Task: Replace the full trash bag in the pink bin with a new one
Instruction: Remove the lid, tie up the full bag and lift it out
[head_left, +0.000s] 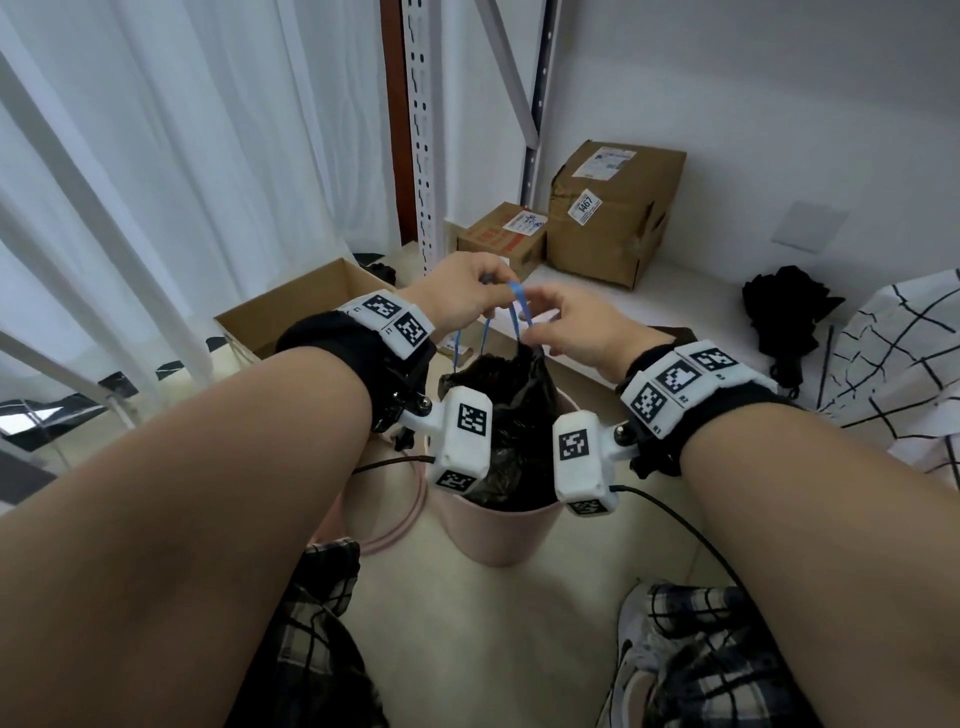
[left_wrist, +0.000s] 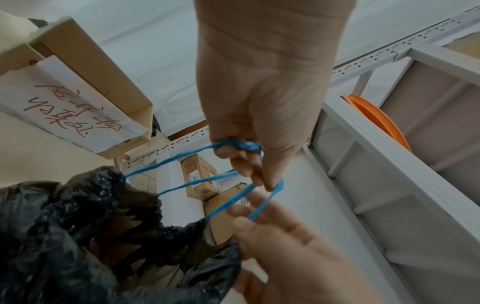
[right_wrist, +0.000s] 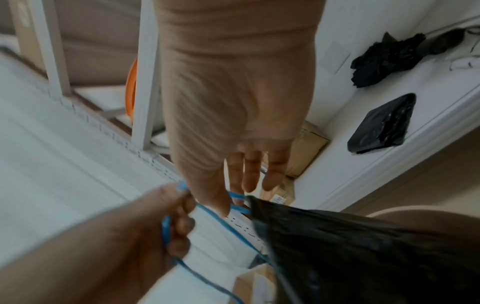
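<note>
I am seeing my left hand (head_left: 464, 291) at eleven o'clock of the bin (head_left: 497, 535), its fingers curling round the blue drawstring (head_left: 517, 301) and gripping it; in the left wrist view the string (left_wrist: 239, 145) is looping over the bent fingers (left_wrist: 241, 164). At centre the black bag (head_left: 511, 410) is sitting in the pink bin, its gathered neck rising toward twelve o'clock. My right hand (head_left: 574, 332) is hovering at one o'clock, thumb and forefinger pinching the other loop, the other fingers (right_wrist: 272, 176) lying fairly straight. A folded black bag (right_wrist: 381, 125) is lying on the white ledge at three o'clock.
</note>
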